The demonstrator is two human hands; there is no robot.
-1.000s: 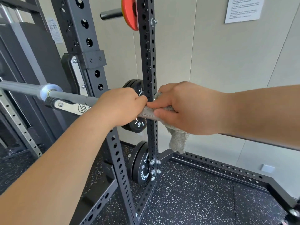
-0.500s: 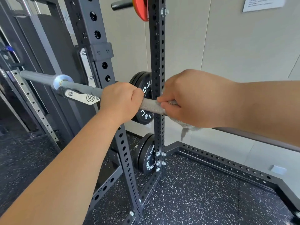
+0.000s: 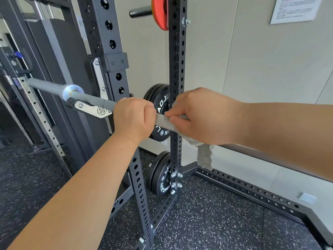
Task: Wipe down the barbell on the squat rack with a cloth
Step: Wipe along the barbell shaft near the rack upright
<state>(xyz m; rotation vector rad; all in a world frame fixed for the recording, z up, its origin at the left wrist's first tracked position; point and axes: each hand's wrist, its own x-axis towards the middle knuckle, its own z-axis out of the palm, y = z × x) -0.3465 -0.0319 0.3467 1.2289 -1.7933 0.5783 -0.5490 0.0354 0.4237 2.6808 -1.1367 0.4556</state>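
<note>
Head view, barbell (image 3: 93, 100) gripped by both hands, cloth (image 3: 204, 156) under right hand (image 3: 201, 117)

Most of the cloth (image 3: 204, 156) is buried under the right hand (image 3: 201, 116), and only a ragged tail hangs out below. The left hand (image 3: 134, 120) covers a stretch of the barbell (image 3: 93, 100), and its fingertips curl out of sight. The red plate (image 3: 159, 13) is chopped off by the top edge. The wall notice (image 3: 295, 9) is clipped too, and its print is way too blurry to read.
</note>
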